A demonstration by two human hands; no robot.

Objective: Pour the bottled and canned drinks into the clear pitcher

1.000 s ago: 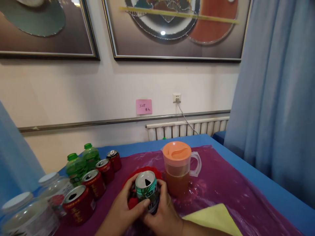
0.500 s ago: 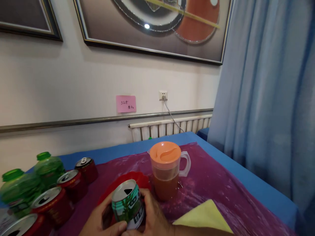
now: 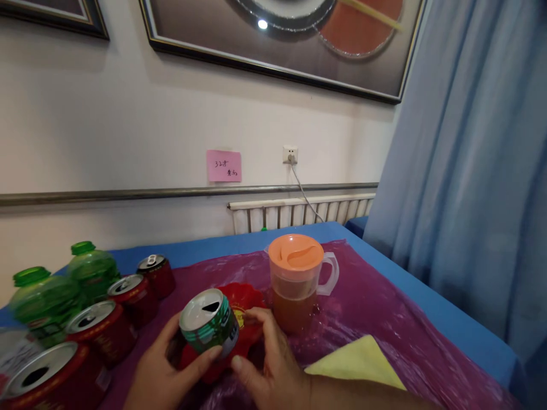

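A green drink can [image 3: 209,327] with an opened top tilts to the left over a red scalloped dish [image 3: 245,296]. My left hand [image 3: 166,364] is closed around the can's left side, its thumb across the front. My right hand [image 3: 273,359] is just right of the can, thumb and fingers spread, with a gap between it and the can. Behind my right hand stands a clear pitcher [image 3: 294,302] of brownish liquid, with an orange lid [image 3: 296,252]. The lower part of the dish is hidden by the can and my hands.
Several opened red cans [image 3: 102,330] line the left side, with green-capped bottles [image 3: 47,307] behind them. A yellow cloth [image 3: 359,361] lies at the right on the purple plastic sheet [image 3: 354,302]. A blue curtain [image 3: 453,171] hangs right of the table.
The can has moved left and tips more to the left. My right hand has come off it and its fingers have spread. More of the red dish shows. The camera view has shifted slightly.
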